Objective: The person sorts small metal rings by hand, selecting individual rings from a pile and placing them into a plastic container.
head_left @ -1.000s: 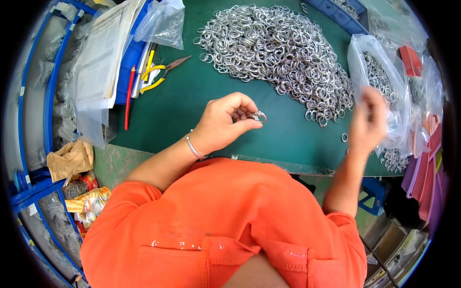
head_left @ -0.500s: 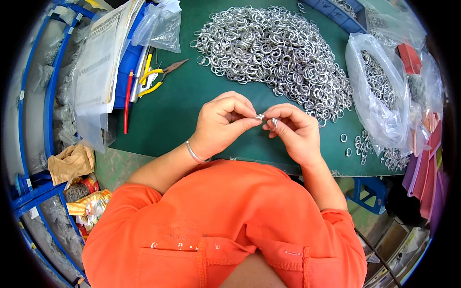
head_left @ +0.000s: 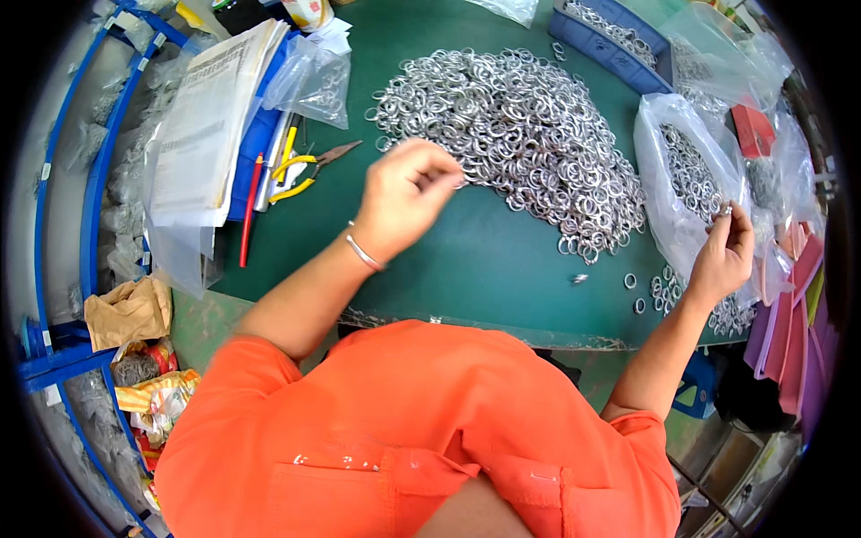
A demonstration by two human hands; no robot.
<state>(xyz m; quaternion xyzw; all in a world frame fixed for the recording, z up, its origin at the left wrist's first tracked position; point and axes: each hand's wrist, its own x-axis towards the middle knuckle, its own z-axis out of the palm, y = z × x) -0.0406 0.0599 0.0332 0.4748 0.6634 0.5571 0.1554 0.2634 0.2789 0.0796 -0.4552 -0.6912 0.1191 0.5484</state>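
Observation:
My left hand (head_left: 405, 193) is closed in a pinch at the near left edge of a big heap of silver metal rings (head_left: 529, 125). Motion blurs its fingertips, so whatever they hold is hidden. My right hand (head_left: 725, 258) reaches out to the right, over the opening of a clear plastic bag (head_left: 659, 170) with rings inside. Its thumb and fingers pinch a small shiny ring (head_left: 725, 210). Between the heap and the table's front edge, a blurred ring (head_left: 580, 278) shows by itself on the green table (head_left: 484, 260).
Loose rings (head_left: 665, 289) lie right of centre. A blue bin (head_left: 619, 49) of rings stands at the back right. On the left are yellow-handled pliers (head_left: 309, 170), a red pencil (head_left: 250, 211), papers (head_left: 202, 134) and a blue shelf rack (head_left: 94, 179).
My hands have parted from the middle. The right one has swung right to the bag; the left has risen slightly toward the heap. A blurred ring now shows on the table.

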